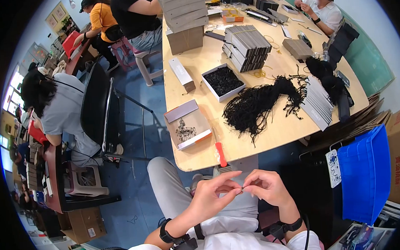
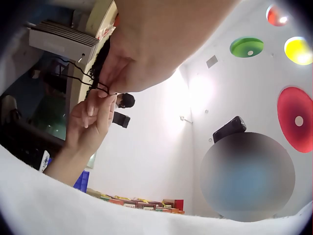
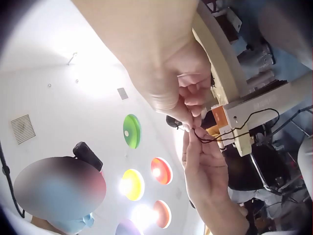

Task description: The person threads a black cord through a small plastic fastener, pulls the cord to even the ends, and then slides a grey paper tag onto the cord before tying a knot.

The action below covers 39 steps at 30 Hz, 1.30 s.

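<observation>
Both hands meet over my lap, below the table's near edge. My left hand (image 1: 227, 187) and right hand (image 1: 257, 185) pinch a thin black cord (image 1: 243, 188) between their fingertips, the tips touching. In the left wrist view the left hand (image 2: 146, 49) fills the top, the right hand (image 2: 90, 122) is below it, and the black cord (image 2: 73, 77) loops off to the left. In the right wrist view the right hand (image 3: 171, 73) is above the left hand (image 3: 205, 166), with the cord (image 3: 239, 128) trailing right in a loop.
The wooden table (image 1: 276, 135) ahead carries a pile of black cords (image 1: 257, 104), a white box of cords (image 1: 224, 80), a cardboard box with metal clips (image 1: 189, 125), an orange-handled tool (image 1: 220, 153) and grey stacks (image 1: 248, 44). A blue crate (image 1: 365, 171) stands right, a black chair (image 1: 96, 107) left; other people sit around.
</observation>
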Each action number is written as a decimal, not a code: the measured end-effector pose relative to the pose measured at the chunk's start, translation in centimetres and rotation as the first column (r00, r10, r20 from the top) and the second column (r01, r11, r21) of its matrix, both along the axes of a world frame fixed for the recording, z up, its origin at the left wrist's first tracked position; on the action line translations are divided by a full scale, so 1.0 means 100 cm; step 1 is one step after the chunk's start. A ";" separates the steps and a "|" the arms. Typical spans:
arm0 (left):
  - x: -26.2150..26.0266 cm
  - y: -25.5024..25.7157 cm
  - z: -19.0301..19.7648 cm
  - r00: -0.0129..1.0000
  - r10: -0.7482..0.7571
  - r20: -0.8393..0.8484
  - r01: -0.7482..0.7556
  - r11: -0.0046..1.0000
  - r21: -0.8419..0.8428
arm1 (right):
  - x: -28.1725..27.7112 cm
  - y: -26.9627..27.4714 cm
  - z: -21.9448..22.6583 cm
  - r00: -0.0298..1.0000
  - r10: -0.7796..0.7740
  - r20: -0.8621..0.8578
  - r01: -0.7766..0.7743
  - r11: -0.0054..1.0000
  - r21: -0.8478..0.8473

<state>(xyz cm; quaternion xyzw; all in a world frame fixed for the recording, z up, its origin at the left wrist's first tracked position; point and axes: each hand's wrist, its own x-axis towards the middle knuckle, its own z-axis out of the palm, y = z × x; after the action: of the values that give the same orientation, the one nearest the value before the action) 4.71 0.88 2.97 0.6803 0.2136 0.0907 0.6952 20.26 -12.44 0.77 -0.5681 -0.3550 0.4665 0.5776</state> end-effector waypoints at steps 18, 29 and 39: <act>0.005 0.010 -0.007 0.973 -0.228 -0.039 0.221 0.966 -0.136 | 0.021 0.004 0.001 0.925 0.330 0.187 -0.339 0.941 0.016; 0.007 -0.001 -0.005 0.997 -0.079 -0.005 0.079 0.997 0.007 | 0.004 -0.007 -0.014 0.930 0.101 -0.353 -0.115 0.993 -0.017; 0.002 -0.003 -0.018 0.998 -0.018 0.055 -0.020 0.776 0.630 | -0.002 -0.004 -0.017 0.899 -0.162 -0.407 0.136 0.986 -0.091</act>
<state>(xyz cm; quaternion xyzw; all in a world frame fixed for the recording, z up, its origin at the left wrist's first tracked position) 4.92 0.62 1.15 0.8707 0.1512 0.1770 0.4333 20.07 -12.88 -0.97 -0.4994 -0.1663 0.5409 0.6560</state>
